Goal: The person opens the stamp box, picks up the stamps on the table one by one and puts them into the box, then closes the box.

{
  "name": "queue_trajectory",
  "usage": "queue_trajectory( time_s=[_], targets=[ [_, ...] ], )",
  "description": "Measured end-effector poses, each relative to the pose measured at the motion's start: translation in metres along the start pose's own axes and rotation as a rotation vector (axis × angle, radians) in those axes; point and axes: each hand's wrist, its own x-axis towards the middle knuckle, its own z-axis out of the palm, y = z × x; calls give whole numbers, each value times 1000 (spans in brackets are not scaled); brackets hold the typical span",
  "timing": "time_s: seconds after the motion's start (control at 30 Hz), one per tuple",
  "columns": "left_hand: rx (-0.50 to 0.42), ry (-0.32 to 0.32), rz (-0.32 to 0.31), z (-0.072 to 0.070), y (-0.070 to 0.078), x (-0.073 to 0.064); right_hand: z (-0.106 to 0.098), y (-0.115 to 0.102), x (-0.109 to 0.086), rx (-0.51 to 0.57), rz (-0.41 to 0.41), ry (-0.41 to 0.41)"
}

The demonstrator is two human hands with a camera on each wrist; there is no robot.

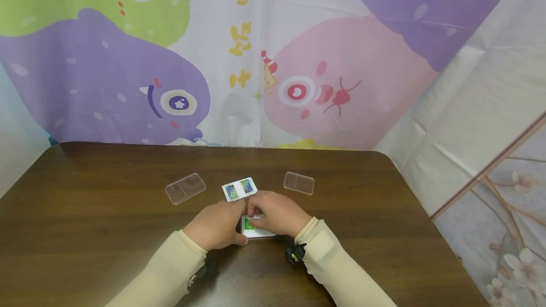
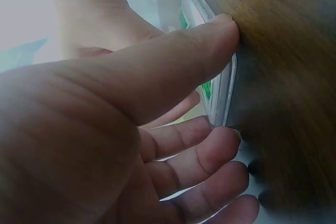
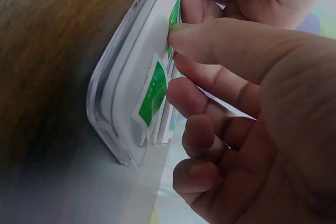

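Observation:
A clear plastic case (image 3: pixel 97 98) lies on the table, holding a white card (image 1: pixel 261 234). Two green stamps with toothed edges are on the card; the nearer stamp (image 3: pixel 153 94) in the right wrist view is hidden under the right hand in the head view. My left hand (image 1: pixel 217 224) grips the case at its left side, thumb along the near edge and fingers at the far edge. My right hand (image 1: pixel 279 212) reaches over the card and pinches the other green stamp (image 1: pixel 249 224) with thumb and forefinger, its remaining fingers curled.
Just beyond the hands lies a white card with two pictures (image 1: pixel 240 189). Clear plastic case pieces lie on either side of it, a left piece (image 1: pixel 185 188) and a right piece (image 1: pixel 299 183). A printed cloth (image 1: pixel 239 122) hangs behind the wooden table (image 1: pixel 106 231).

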Motion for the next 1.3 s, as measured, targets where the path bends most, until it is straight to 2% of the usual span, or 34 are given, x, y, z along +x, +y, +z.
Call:
queue_trajectory(
  time_s=[0.63,1.07,1.3],
  targets=[
    [12,7,7,0,-2,2,-5,-6,-2,-76,-17,-39],
    [35,-1,1,1,-2,3,-6,-6,-3,-50,-1,-73],
    [27,-2,-1,1,-1,2,-8,-3,-5,-27,-19,-85]
  ],
)
